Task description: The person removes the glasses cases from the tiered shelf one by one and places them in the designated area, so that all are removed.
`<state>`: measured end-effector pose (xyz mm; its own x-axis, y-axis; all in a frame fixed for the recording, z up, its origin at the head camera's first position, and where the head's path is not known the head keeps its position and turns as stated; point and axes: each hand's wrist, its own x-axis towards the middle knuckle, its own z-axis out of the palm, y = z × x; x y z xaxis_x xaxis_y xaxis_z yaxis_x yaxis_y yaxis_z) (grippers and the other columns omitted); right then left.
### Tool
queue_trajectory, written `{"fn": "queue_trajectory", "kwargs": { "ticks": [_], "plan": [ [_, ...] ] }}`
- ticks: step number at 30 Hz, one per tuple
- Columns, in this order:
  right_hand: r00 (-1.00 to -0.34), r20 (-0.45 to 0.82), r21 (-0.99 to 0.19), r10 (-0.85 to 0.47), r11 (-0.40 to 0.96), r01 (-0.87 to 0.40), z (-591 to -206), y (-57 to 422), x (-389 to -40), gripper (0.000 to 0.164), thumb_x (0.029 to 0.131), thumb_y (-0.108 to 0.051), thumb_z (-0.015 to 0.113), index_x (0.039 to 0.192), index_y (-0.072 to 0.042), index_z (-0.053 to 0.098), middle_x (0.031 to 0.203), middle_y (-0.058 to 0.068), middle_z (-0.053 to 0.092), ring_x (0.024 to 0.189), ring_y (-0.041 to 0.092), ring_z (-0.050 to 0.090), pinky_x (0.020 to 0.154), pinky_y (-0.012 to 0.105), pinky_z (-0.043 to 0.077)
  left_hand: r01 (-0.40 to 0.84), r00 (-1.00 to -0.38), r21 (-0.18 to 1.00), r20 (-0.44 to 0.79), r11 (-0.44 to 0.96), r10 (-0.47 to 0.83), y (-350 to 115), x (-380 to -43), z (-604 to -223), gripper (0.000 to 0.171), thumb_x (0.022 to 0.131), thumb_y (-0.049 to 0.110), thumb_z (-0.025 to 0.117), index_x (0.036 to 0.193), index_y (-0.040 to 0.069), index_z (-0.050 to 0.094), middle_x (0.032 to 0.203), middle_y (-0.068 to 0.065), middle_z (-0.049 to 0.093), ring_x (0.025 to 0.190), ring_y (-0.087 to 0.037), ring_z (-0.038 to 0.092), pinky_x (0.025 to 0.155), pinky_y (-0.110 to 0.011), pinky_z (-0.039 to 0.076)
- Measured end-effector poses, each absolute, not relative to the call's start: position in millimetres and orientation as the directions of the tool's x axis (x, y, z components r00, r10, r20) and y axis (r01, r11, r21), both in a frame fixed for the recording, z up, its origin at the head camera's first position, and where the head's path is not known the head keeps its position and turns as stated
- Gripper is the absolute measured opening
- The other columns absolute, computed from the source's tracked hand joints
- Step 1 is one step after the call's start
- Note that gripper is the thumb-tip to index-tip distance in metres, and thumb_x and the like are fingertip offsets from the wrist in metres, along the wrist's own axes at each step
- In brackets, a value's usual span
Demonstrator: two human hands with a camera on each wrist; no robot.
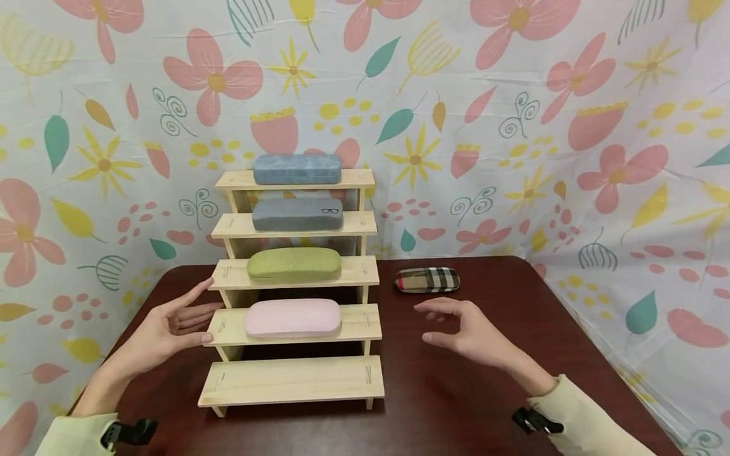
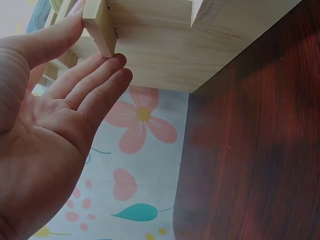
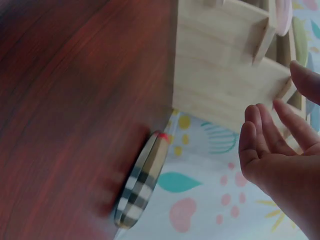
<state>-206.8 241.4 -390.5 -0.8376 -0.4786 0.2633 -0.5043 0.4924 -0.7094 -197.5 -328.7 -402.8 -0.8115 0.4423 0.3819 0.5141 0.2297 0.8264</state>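
Note:
A pale wooden stepped rack (image 1: pixel 296 382) stands on the table with several shelves. Its upper shelves hold glasses cases, one each: a light blue case (image 1: pixel 297 168) on top, then a grey-blue case (image 1: pixel 298 214) with a small glasses print, a green case (image 1: pixel 294 263) and a pink case (image 1: pixel 293 317). The lowest shelf is bare. At the rack's left side, my left hand (image 1: pixel 165 329) touches the shelf ends with fairly straight fingers. My right hand (image 1: pixel 470 332) hovers right of the rack with relaxed fingers and nothing in it. Behind it lies a plaid case (image 1: pixel 428 280).
The rack stands on a dark reddish-brown table (image 1: pixel 456 405). A floral cloth (image 1: pixel 365 82) hangs behind the table and along its sides. The plaid case (image 3: pixel 142 182) lies near the table's far edge, apart from the rack.

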Motion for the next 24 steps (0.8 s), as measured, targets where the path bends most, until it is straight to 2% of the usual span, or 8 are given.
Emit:
{"fn": "queue_trajectory", "kwargs": {
  "ticks": [5,9,14,16,24],
  "plan": [
    [-0.829,0.268,-0.713,-0.49,0.478,-0.513,-385.3,227.6,-202.6,0.043,0.092,-0.02,0.085,0.133,-0.02,0.073,0.125,-0.007,0.071,0.112,0.016,0.067,0.096,0.042,0.055,0.512,-0.81,0.829,0.379,0.225,0.447,-328.5,-197.7,-402.6,0.096,0.088,-0.019,0.074,0.167,0.003,0.026,0.151,0.007,0.058,0.13,-0.01,0.062,0.084,-0.032,0.062],
    [-0.82,0.279,-0.717,-0.501,0.46,-0.524,-378.4,215.4,-199.8,0.044,0.091,-0.02,0.087,0.132,-0.019,0.073,0.125,-0.007,0.072,0.116,0.023,0.068,0.099,0.047,0.054,0.504,-0.815,0.833,0.371,0.228,0.445,-329.2,-197.1,-402.5,0.096,0.088,-0.018,0.074,0.168,0.004,0.026,0.149,0.003,0.06,0.13,-0.009,0.062,0.083,-0.033,0.062],
    [-0.811,0.302,-0.713,-0.501,0.446,-0.541,-370.0,198.1,-198.0,0.045,0.088,-0.018,0.089,0.13,-0.019,0.074,0.123,-0.009,0.072,0.114,0.026,0.069,0.097,0.04,0.055,0.5,-0.817,0.835,0.366,0.231,0.446,-330.2,-195.8,-403.0,0.096,0.089,-0.018,0.074,0.168,0.005,0.025,0.152,0.011,0.056,0.13,-0.008,0.061,0.083,-0.033,0.063],
    [-0.811,0.309,-0.711,-0.497,0.445,-0.544,-367.4,190.5,-197.5,0.045,0.087,-0.018,0.09,0.129,-0.019,0.074,0.122,-0.009,0.072,0.113,0.025,0.069,0.097,0.041,0.055,0.499,-0.815,0.837,0.366,0.224,0.449,-330.6,-195.9,-403.4,0.096,0.089,-0.018,0.074,0.168,0.004,0.024,0.152,0.01,0.056,0.131,-0.009,0.061,0.083,-0.033,0.063],
    [-0.777,0.376,-0.711,-0.505,0.381,-0.591,-369.2,158.4,-199.1,0.05,0.086,-0.016,0.09,0.132,-0.006,0.073,0.125,0.009,0.074,0.108,0.025,0.071,0.095,0.04,0.057,0.5,-0.814,0.836,0.365,0.226,0.452,-330.4,-197.8,-404.4,0.095,0.089,-0.017,0.074,0.168,0.005,0.025,0.151,0.005,0.057,0.13,-0.01,0.061,0.083,-0.034,0.063]
  ]
}}
